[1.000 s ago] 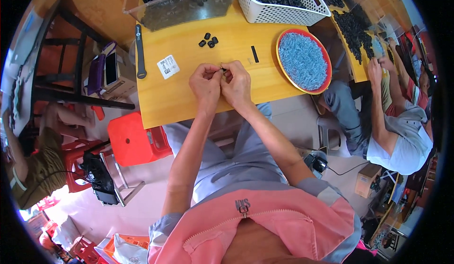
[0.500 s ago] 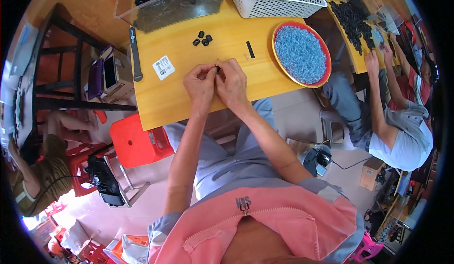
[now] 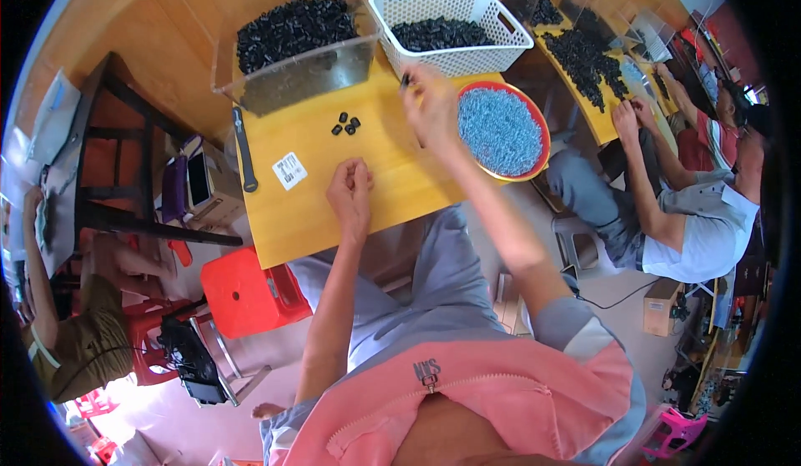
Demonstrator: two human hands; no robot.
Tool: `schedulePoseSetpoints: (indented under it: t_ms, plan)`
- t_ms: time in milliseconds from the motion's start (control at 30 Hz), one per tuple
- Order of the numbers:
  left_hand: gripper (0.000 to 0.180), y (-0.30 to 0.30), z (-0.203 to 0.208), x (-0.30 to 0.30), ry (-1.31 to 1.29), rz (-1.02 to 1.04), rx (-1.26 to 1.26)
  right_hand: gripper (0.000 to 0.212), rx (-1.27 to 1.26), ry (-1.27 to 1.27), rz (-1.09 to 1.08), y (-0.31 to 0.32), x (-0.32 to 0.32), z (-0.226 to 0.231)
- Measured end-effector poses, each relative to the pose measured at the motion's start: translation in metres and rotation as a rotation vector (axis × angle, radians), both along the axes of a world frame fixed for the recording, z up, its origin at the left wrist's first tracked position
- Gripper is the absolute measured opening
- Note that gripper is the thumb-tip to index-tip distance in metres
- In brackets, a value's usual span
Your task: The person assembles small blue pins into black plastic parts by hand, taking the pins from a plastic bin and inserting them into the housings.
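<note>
My right hand (image 3: 431,111) is raised over the far side of the table, just in front of the white basket. Pinched at its fingertips is a small black part (image 3: 406,80), partly blurred. My left hand (image 3: 350,197) stays low over the near middle of the yellow table (image 3: 292,224), its fingers curled and the tips together. Whatever those fingers may hold is hidden. Several short black cylinders (image 3: 350,129) lie in a small group beyond my left hand. To the right of my right forearm sits a red and yellow bowl (image 3: 546,132) heaped with small bluish, shiny pieces.
Black parts fill a clear bin (image 3: 313,82) and a white perforated basket (image 3: 455,64) along the back. At the left lie a dark strap-like tool (image 3: 244,149) and a white label (image 3: 289,171). A red stool (image 3: 250,295) stands left; co-workers sit on both sides.
My hands have parted. The right one has moved up and right toward the basket with a black part, while the left stays near the table's middle. The view has shifted, showing more of the containers.
</note>
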State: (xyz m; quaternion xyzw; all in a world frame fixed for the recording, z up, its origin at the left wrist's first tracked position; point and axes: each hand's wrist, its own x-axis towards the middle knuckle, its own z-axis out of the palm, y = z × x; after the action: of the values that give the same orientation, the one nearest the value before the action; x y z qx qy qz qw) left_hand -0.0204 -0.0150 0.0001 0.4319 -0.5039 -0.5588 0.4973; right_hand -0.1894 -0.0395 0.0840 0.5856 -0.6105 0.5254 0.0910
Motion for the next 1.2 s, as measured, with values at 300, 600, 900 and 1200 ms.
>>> schedulePoseSetpoints:
  t_ms: [300, 600, 900, 1200]
  plan:
    - [0.02, 0.0, -0.003, -0.002, -0.088, -0.04, -0.044, 0.022, -0.045, 0.049, -0.025, 0.018, -0.006, -0.001]
    - [0.016, -0.001, -0.003, -0.002, -0.061, -0.021, -0.073, 0.008, 0.218, -0.15, 0.047, 0.085, 0.049, -0.081]
    - [0.013, -0.001, -0.01, -0.004, -0.016, -0.021, -0.108, 0.005, 0.197, -0.132, 0.069, 0.089, 0.05, -0.084]
    - [0.01, -0.008, -0.017, -0.004, -0.042, -0.023, -0.131, 0.004, 0.169, -0.124, 0.075, 0.087, 0.049, -0.083]
